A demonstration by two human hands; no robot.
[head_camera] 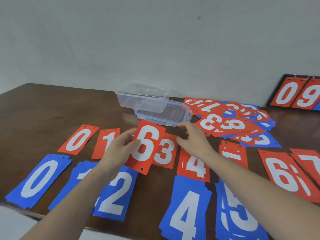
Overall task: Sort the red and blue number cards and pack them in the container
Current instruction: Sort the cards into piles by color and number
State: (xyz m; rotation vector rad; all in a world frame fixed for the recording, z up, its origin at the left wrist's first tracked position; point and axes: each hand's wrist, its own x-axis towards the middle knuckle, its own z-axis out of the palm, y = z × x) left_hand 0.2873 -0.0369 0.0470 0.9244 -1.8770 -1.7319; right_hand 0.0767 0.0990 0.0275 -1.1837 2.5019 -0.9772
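My left hand (119,148) pinches a red number card (147,146) by its left edge and holds it tilted above the table; it reads as a 6, or a 9 upside down, with its punched hole at the bottom. My right hand (192,137) hovers just right of it with relaxed fingers, above the red 3 card (164,153). Red cards 0 (78,140), 1 (105,142), 4 (194,167), 6 (280,174) and 7 (310,163) lie in a row. Blue piles 0 (39,179), 2 (116,191), 4 (187,210) and 5 (239,213) lie nearer me. The clear container (143,99) stands behind.
A mixed heap of red and blue cards (230,122) lies at the back right. The container's clear lid (166,115) rests beside it. A black scoreboard stand (294,96) showing red 0 and 9 leans on the wall. The table's front edge (103,227) is close to me.
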